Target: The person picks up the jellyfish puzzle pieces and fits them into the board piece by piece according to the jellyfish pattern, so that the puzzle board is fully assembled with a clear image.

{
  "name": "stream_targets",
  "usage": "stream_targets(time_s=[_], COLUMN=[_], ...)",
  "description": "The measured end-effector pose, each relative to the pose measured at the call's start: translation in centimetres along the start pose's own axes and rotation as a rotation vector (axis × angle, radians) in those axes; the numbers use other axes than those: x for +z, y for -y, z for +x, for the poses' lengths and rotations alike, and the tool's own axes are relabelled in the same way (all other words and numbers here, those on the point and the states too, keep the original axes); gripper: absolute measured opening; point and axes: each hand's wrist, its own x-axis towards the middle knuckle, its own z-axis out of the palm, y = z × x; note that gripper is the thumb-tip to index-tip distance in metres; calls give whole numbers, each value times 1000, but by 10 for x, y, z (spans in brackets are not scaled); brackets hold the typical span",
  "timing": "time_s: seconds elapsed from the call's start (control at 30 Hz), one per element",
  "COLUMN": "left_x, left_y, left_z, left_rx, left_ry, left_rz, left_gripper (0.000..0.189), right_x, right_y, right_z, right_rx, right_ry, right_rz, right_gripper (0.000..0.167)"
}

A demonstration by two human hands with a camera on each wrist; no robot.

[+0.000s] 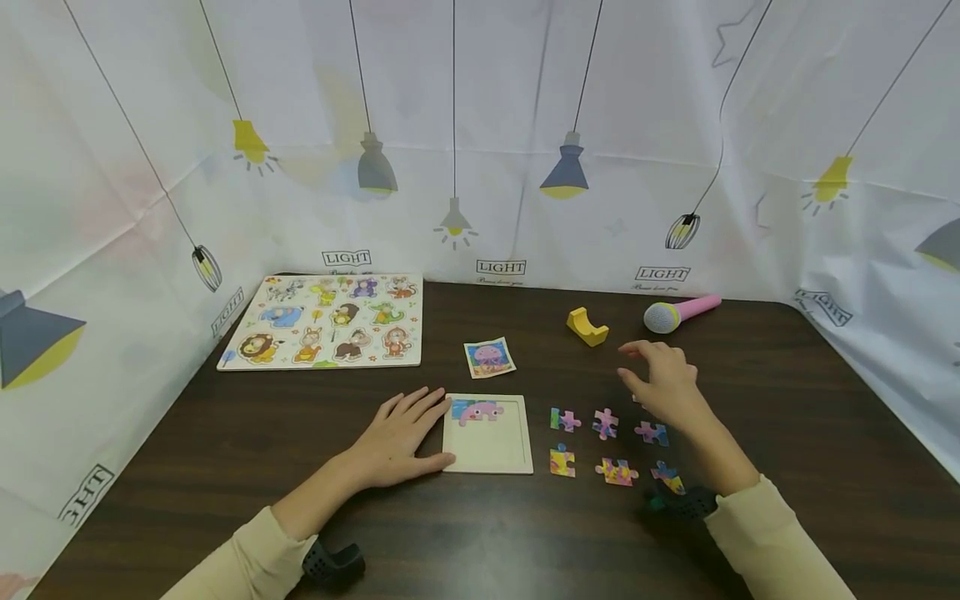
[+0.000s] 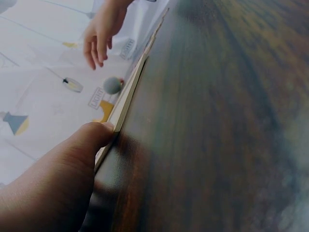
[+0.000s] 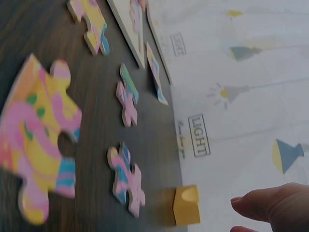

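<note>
My left hand [image 1: 401, 437] lies spread along the left side of a small puzzle tray [image 1: 487, 454]. Its thumb [image 2: 91, 137] touches the tray's near edge in the left wrist view. Joined pieces with a pink animal [image 1: 480, 411] fill the tray's upper left. My right hand [image 1: 663, 383] hovers over the loose pieces at the right, fingers loosely bent and nothing between them. Below it are a pink-and-blue piece [image 1: 651, 433] and another piece mostly hidden by the hand. More loose pieces lie between, including a yellow corner piece [image 1: 562, 461] and a pink-and-yellow piece [image 1: 617, 472].
A picture card [image 1: 490, 358] lies behind the tray. Further back are a yellow curved block [image 1: 587, 327] and a pink toy microphone [image 1: 681, 314]. An animal puzzle board [image 1: 330, 323] takes up the back left. A printed cloth [image 1: 495, 100] hangs behind the table.
</note>
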Motion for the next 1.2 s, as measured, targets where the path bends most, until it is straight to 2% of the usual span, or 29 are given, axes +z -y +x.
stream_targets(time_s=[0.43,0.6,0.87,1.2], left_x=[0,1,2,-2], left_y=[-1,-1,0,-1], left_z=[-2,-1,-1,0], left_rx=[-11,0,-10,3], left_ry=[14,-4,5,0], left_rz=[5,1,0,-16], left_gripper=[81,80,81,80], right_x=[1,3,6,12], right_y=[-42,-50,-60,-67], right_z=[-15,-19,-19,-20], right_rx=[-37,-1,65,109], right_ry=[-4,51,137,156], right_rz=[-8,2,12,-4], right_gripper=[39,42,50,59])
